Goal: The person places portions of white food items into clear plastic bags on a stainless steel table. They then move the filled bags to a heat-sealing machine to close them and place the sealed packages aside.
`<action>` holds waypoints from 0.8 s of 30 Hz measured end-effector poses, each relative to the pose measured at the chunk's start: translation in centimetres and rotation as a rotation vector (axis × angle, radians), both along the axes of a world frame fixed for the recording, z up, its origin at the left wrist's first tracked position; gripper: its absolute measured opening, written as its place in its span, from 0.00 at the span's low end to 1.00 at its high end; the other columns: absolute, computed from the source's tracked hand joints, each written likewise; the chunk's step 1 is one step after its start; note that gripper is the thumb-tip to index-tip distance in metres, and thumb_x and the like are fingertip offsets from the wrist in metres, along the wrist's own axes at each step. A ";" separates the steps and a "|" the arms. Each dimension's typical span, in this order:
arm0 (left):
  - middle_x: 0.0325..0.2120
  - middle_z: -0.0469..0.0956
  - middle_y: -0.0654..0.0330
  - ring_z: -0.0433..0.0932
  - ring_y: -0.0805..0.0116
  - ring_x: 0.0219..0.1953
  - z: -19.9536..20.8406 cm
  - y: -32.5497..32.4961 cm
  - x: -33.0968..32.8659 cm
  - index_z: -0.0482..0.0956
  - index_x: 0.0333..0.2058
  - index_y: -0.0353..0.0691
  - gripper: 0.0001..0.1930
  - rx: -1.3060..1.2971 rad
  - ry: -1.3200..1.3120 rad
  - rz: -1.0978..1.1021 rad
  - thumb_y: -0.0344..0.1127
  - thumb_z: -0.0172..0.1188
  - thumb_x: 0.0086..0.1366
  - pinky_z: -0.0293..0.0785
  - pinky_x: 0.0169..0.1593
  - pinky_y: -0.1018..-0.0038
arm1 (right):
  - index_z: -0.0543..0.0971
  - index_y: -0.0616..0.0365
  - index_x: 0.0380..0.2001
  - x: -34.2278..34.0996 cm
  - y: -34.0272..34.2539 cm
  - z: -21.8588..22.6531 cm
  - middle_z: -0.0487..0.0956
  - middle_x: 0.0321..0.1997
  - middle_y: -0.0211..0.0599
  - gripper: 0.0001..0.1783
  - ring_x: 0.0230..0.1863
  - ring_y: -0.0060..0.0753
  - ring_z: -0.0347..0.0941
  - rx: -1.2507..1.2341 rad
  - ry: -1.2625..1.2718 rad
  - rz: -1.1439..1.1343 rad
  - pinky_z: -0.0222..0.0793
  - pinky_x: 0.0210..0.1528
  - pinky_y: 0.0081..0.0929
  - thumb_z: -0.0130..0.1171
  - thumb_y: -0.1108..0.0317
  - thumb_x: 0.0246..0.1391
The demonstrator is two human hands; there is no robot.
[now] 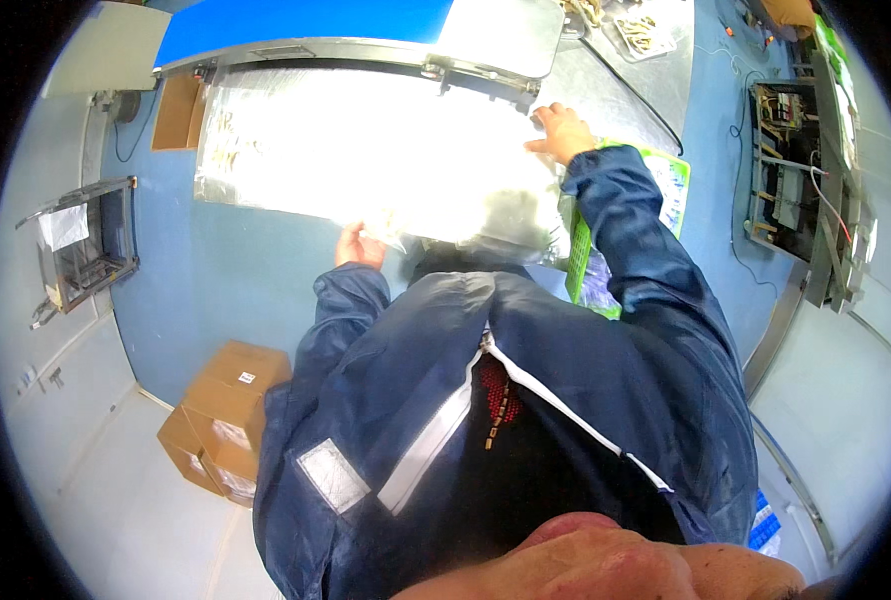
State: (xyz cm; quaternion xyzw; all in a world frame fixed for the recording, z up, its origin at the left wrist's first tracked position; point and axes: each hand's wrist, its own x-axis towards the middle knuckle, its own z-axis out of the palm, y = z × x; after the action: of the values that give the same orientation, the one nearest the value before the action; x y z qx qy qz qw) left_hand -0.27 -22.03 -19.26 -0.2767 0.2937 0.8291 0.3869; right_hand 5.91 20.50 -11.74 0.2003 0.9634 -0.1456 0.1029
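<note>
A strongly overexposed work surface lies in front of me, with clear plastic bags showing at its left side and near edge. At that near edge my left hand is closed, its fingertips on a corner of a clear plastic bag. Farther right, my right hand lies over the bright surface with its fingers apart, close to the metal front of a blue-topped machine. Glare hides whatever lies under the right fingertips. A green plastic basket stands beneath my right forearm, holding clear plastic packaging.
At the far right a metal table bears a white tray of pale elongated pieces. A dark cable crosses this table. Cardboard boxes stand on the floor at left. Metal-framed equipment stands at left and right.
</note>
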 end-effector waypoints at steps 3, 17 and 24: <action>0.45 0.78 0.57 0.75 0.60 0.50 -1.3 -0.1 -0.9 0.73 0.46 0.38 0.16 -0.287 0.083 0.105 0.39 0.61 0.62 0.71 0.53 0.63 | 0.80 0.52 0.38 -0.9 0.7 -3.1 0.80 0.39 0.43 0.20 0.44 0.46 0.76 0.088 -0.059 -0.009 0.69 0.49 0.44 0.66 0.52 0.45; 0.43 0.75 0.55 0.76 0.67 0.39 17.3 16.8 3.4 0.63 0.55 0.36 0.25 -0.298 0.725 -0.770 0.41 0.61 0.65 0.75 0.43 0.73 | 0.82 0.63 0.28 3.2 -4.6 11.9 0.80 0.26 0.47 0.17 0.29 0.37 0.77 -0.807 0.046 0.142 0.71 0.36 0.33 0.56 0.58 0.57; 0.38 0.78 0.58 0.77 0.72 0.36 17.8 23.0 1.9 0.66 0.48 0.38 0.17 -0.214 0.744 -0.926 0.28 0.61 0.62 0.74 0.37 0.77 | 0.81 0.63 0.29 5.9 -5.1 8.9 0.80 0.26 0.40 0.18 0.26 0.34 0.75 -1.513 0.401 -0.464 0.69 0.32 0.31 0.53 0.58 0.62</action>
State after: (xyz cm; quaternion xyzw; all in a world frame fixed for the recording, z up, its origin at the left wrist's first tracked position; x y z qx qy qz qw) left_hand 1.64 0.93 -1.50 0.1513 0.5812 0.5815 0.5488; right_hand 11.79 15.44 -2.89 0.2411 0.5385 -0.8074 0.0031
